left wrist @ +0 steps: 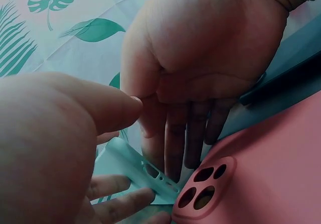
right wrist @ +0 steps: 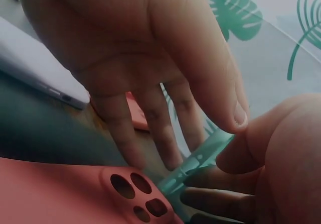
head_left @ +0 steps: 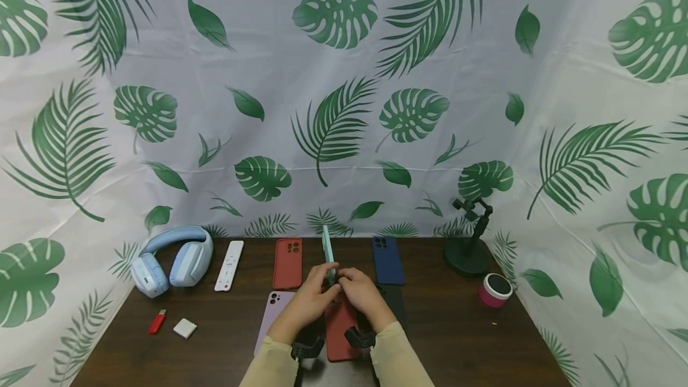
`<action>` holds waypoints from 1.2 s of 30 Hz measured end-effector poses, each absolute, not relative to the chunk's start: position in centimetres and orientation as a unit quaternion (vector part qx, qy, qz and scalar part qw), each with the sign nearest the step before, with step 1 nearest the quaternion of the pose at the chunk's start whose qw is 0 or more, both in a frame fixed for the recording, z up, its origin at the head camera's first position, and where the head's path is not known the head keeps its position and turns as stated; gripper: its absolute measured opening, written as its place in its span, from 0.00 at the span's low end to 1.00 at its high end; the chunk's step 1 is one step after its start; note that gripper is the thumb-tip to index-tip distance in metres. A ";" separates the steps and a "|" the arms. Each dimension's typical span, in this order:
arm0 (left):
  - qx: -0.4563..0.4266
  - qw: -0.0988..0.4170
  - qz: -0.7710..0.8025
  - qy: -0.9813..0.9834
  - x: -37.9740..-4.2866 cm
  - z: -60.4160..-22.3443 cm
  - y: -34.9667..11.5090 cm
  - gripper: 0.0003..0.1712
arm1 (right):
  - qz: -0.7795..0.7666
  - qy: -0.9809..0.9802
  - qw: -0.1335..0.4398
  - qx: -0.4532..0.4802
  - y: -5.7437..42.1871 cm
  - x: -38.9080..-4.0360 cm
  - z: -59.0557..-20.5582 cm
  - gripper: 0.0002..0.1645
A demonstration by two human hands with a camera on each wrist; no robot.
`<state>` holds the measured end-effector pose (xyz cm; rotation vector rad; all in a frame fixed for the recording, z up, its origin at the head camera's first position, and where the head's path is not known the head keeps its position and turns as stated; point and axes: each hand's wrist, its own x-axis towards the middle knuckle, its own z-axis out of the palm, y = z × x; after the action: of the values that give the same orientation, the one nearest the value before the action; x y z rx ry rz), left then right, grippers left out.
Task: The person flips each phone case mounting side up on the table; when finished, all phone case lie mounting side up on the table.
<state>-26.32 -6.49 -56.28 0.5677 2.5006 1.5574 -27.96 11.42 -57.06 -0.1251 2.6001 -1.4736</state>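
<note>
A mint green phone case [head_left: 328,246] stands on its narrow edge between both hands, its far end pointing at the backdrop. My left hand [head_left: 307,297] grips its near end from the left, thumb on top and fingers along the side. From the other side my right hand [head_left: 366,296] holds the same end, its fingers close along the case; the thumbs nearly meet in the right wrist view. Cutouts show along the edge of the mint case [left wrist: 133,169]. Under the hands lies a red phone case [head_left: 341,333], its camera holes [right wrist: 123,186] right below the fingertips.
A lilac case [head_left: 269,309] and another red case [head_left: 288,267] lie left; a blue case [head_left: 388,261] and black case [head_left: 395,300] lie right. Headphones [head_left: 193,261], a remote [head_left: 229,266], a red USB stick [head_left: 157,322] and white square [head_left: 185,328] sit farther left. A black stand [head_left: 467,255] and pink jar [head_left: 494,291] stand right.
</note>
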 end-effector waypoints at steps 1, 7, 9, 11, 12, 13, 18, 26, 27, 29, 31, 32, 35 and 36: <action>0.188 0.072 0.522 0.829 -26.3 -56.2 -6.5 0.30 | -0.488 0.868 0.075 -0.044 11.4 -28.0 -57.1 0.21; 0.177 0.088 0.546 0.814 -26.1 -55.8 -6.5 0.32 | -0.475 0.875 0.081 -0.045 11.2 -27.9 -57.1 0.21; 0.172 0.092 0.549 0.813 -26.1 -55.9 -6.6 0.32 | -0.473 0.876 0.086 -0.047 11.1 -27.9 -57.1 0.21; 0.168 0.092 0.545 0.816 -26.0 -56.0 -6.8 0.33 | -0.469 0.877 0.090 -0.051 11.1 -27.8 -57.2 0.21; 0.166 0.091 0.542 0.819 -26.0 -56.1 -6.8 0.34 | -0.466 0.878 0.090 -0.054 11.1 -27.8 -57.3 0.21; 0.165 0.089 0.538 0.822 -26.0 -56.2 -6.8 0.34 | -0.465 0.879 0.091 -0.054 11.1 -27.7 -57.3 0.20; 0.164 0.086 0.529 0.828 -26.1 -56.1 -6.7 0.38 | -0.461 0.881 0.085 -0.061 11.3 -27.7 -57.1 0.20; 0.146 0.095 0.509 0.843 -26.4 -55.9 -6.7 0.45 | -0.449 0.887 0.076 -0.073 11.5 -27.8 -56.9 0.19; 0.144 0.095 0.507 0.844 -26.4 -55.9 -6.8 0.46 | -0.449 0.887 0.075 -0.075 11.5 -27.8 -57.0 0.19; 0.137 0.093 0.503 0.848 -26.5 -56.0 -6.8 0.46 | -0.451 0.886 0.075 -0.076 11.5 -27.9 -57.0 0.20; 0.129 0.088 0.502 0.851 -26.6 -56.0 -6.9 0.46 | -0.450 0.886 0.074 -0.083 11.5 -28.0 -56.9 0.20; 0.125 0.082 0.499 0.854 -26.7 -56.1 -6.9 0.46 | -0.449 0.886 0.076 -0.085 11.5 -28.0 -56.8 0.20; 0.109 0.073 0.500 0.856 -26.8 -56.2 -6.9 0.46 | -0.445 0.887 0.081 -0.090 11.6 -28.0 -56.8 0.21; 0.103 0.070 0.500 0.857 -26.8 -56.2 -6.9 0.46 | -0.443 0.888 0.083 -0.091 11.6 -28.0 -56.8 0.21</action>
<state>-26.79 -6.91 -56.23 0.3099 2.5784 1.5034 -27.96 11.56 -56.80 -0.2727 2.6517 -1.3227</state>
